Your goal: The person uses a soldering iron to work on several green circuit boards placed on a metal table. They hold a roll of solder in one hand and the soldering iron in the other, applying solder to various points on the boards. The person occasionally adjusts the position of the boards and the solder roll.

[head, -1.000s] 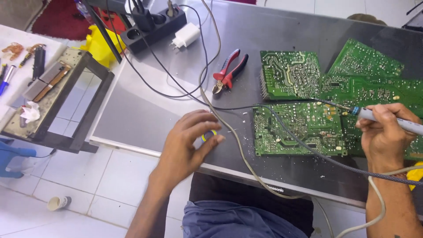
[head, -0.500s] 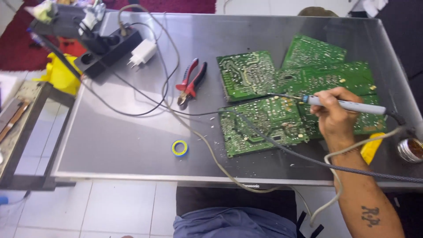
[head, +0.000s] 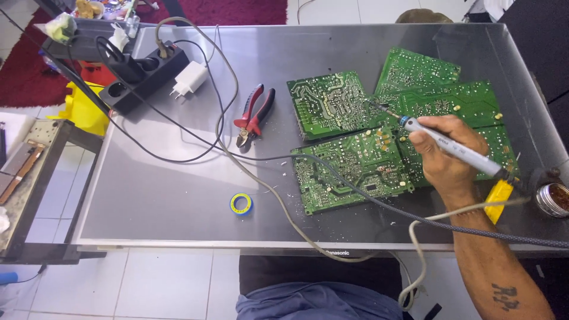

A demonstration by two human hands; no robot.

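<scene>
Right hand (head: 447,154) closed round soldering iron (head: 450,145), pen-grip on barrel; light, stiff, hot tip over circuit board (head: 332,104); left hand unseen.

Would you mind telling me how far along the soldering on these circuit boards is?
Done: four green circuit boards are laid out, solder side up. In hand: the right hand holds the soldering iron, tip at the upper-left board. Left: no finished joints can be made out; pliers and tape roll lie untouched.
</scene>
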